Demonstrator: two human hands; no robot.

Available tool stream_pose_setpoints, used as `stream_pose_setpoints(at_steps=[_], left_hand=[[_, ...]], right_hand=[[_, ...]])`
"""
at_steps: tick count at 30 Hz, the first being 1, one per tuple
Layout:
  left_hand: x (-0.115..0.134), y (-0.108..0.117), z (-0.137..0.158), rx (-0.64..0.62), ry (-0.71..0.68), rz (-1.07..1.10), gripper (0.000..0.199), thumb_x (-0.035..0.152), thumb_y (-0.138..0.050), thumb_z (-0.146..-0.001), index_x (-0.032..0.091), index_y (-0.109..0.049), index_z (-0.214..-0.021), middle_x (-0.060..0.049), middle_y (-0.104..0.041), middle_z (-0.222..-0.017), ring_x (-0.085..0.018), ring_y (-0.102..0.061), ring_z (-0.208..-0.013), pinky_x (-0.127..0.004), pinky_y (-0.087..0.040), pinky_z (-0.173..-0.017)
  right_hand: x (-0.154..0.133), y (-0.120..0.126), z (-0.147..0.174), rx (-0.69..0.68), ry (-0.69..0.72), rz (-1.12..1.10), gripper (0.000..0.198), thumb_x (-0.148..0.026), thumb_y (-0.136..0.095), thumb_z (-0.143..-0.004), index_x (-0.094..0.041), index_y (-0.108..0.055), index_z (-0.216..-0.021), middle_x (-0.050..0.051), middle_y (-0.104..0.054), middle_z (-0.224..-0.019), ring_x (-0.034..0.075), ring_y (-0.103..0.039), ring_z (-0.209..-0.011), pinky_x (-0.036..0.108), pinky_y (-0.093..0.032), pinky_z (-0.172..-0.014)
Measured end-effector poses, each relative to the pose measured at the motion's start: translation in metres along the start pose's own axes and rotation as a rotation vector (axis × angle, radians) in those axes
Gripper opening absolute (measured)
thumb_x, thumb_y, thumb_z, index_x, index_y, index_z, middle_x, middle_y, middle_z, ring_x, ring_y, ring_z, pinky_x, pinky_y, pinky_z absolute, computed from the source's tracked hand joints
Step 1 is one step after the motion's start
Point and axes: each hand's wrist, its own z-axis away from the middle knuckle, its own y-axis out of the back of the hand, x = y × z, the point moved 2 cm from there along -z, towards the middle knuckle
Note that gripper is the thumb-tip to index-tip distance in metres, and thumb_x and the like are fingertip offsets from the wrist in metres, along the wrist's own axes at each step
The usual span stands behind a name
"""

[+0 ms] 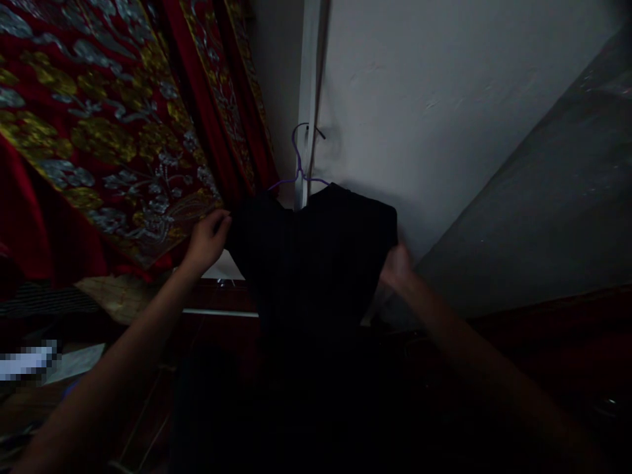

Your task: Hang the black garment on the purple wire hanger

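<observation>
A black short-sleeved garment (pixel 316 263) hangs on a thin purple hanger (pixel 300 164) against the wall; its lower part is lost in the dark. At its left shoulder edge, my left hand (pixel 210 240) pinches the fabric between thumb and fingers. On the opposite side my right hand (pixel 397 266) is at the sleeve edge, its fingers partly behind the cloth and blurred, so its grip is hard to make out. The hanger's hook is caught near a pale vertical strip (pixel 311 72).
Red cloth with gold and silver embroidery (pixel 113 125) hangs at upper left. A grey-white wall (pixel 444 99) rises behind the garment, with a darker grey sheet (pixel 553 191) slanting at right. Papers (pixel 76 363) lie at lower left. The lower area is very dark.
</observation>
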Motion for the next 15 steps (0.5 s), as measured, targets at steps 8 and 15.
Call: stream_pose_setpoints(at_steps=[8, 15], left_hand=[[0.027, -0.012, -0.004, 0.096, 0.031, 0.104, 0.029, 0.044, -0.057, -0.09, 0.018, -0.067, -0.1, -0.006, -0.072, -0.102, -0.024, -0.065, -0.101, -0.034, -0.049, -0.094], [0.074, -0.004, -0.029, 0.156, -0.091, 0.09, 0.036, 0.051, -0.053, -0.097, 0.018, -0.066, -0.103, -0.006, -0.072, -0.102, -0.023, -0.065, -0.098, -0.033, -0.049, -0.09]], right_hand=[[-0.032, 0.017, -0.009, 0.209, -0.046, -0.218, 0.044, -0.054, -0.068, -0.083, -0.024, -0.067, -0.114, 0.01, -0.074, -0.119, 0.03, -0.067, -0.119, 0.048, -0.057, -0.098], [-0.103, -0.009, -0.025, 0.227, 0.203, -0.149, 0.038, -0.056, -0.056, -0.092, -0.03, -0.067, -0.119, 0.005, -0.071, -0.123, 0.027, -0.062, -0.127, 0.044, -0.058, -0.098]])
